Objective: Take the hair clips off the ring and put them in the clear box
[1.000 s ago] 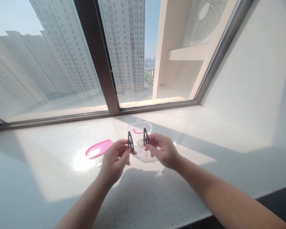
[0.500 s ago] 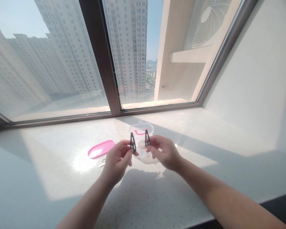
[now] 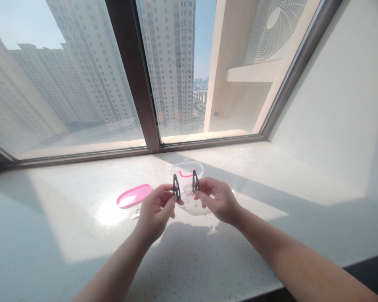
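My left hand pinches a black snap hair clip, its pointed end up. A second black hair clip stands upright between the fingers of my right hand. The two clips are held apart, side by side, above the speckled sill. Behind them sits a clear plastic box, partly covered by my hands, with small gold-coloured pieces inside. Its clear lid with a pink curved line lies open toward the window.
Left of my hands lies a pink oval tray-like piece. A small silver metal item rests just in front of it, partly behind my left hand. The window frame bounds the sill at the back, and a white wall stands at right.
Almost nothing differs. The view has shifted very slightly, and both hands keep hold of their hair clips in the same pose.
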The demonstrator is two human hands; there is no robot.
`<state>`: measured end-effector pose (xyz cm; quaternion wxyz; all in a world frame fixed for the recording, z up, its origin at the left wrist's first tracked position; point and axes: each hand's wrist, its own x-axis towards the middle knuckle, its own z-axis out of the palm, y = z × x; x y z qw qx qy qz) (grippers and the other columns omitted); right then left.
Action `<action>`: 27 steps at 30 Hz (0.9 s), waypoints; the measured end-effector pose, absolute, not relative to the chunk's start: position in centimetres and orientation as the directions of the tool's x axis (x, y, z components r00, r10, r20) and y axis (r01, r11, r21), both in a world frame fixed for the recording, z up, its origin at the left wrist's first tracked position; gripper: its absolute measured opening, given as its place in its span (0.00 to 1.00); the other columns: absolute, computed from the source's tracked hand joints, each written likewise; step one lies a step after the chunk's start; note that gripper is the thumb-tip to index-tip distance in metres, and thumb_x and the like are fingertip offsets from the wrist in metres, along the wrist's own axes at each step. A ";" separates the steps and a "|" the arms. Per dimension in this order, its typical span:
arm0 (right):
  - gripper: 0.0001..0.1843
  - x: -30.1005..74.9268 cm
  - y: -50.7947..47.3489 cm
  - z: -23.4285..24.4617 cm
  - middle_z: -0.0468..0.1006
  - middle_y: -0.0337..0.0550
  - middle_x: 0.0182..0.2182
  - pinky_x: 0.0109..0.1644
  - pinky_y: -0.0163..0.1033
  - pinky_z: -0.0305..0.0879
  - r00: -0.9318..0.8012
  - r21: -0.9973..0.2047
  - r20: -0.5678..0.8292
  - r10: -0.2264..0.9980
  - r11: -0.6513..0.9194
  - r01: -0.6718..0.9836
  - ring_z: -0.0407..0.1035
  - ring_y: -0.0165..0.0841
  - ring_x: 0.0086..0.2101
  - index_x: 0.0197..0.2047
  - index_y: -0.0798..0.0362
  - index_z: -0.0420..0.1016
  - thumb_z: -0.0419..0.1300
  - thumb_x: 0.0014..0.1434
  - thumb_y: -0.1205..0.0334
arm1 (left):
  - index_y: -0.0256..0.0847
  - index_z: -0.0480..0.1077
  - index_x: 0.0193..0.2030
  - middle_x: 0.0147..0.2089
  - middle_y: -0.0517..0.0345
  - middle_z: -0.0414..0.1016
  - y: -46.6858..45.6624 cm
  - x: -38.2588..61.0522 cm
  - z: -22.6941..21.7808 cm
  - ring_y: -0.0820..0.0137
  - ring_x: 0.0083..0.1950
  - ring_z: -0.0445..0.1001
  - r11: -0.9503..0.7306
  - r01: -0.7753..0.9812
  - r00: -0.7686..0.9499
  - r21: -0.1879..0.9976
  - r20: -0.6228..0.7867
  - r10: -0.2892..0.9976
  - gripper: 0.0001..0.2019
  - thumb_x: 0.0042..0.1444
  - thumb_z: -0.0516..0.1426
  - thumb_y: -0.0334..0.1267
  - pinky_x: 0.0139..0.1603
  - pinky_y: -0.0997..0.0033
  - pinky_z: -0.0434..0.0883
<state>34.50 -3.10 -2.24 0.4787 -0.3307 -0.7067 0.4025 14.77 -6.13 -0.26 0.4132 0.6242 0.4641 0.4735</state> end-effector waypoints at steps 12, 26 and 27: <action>0.06 34.5 -3.2 -2.1 0.78 0.45 0.31 0.25 0.34 0.70 -0.322 -0.885 0.409 0.854 0.457 0.086 0.73 0.34 0.30 0.40 0.55 0.73 0.59 0.60 0.64 | 0.36 0.70 0.42 0.30 0.53 0.79 -6.1 14.8 -0.3 0.74 0.22 0.69 -0.235 0.184 0.113 0.954 0.217 0.970 0.08 0.57 0.55 0.35 0.23 0.74 0.66; 0.04 34.5 -3.2 -2.0 0.77 0.44 0.30 0.26 0.34 0.70 -0.327 -0.879 0.420 0.846 0.469 0.083 0.73 0.33 0.30 0.39 0.55 0.73 0.58 0.60 0.67 | 0.35 0.69 0.44 0.32 0.51 0.79 -6.1 14.6 -0.5 0.74 0.22 0.69 -0.239 0.202 0.125 0.950 0.217 0.968 0.09 0.59 0.54 0.35 0.23 0.74 0.66; 0.05 34.5 -3.2 -2.0 0.77 0.44 0.31 0.26 0.34 0.70 -0.327 -0.879 0.422 0.845 0.470 0.082 0.73 0.33 0.30 0.39 0.55 0.73 0.58 0.60 0.67 | 0.35 0.69 0.45 0.32 0.51 0.79 -6.1 14.6 -0.5 0.74 0.22 0.69 -0.242 0.202 0.128 0.949 0.219 0.967 0.09 0.59 0.54 0.35 0.23 0.74 0.66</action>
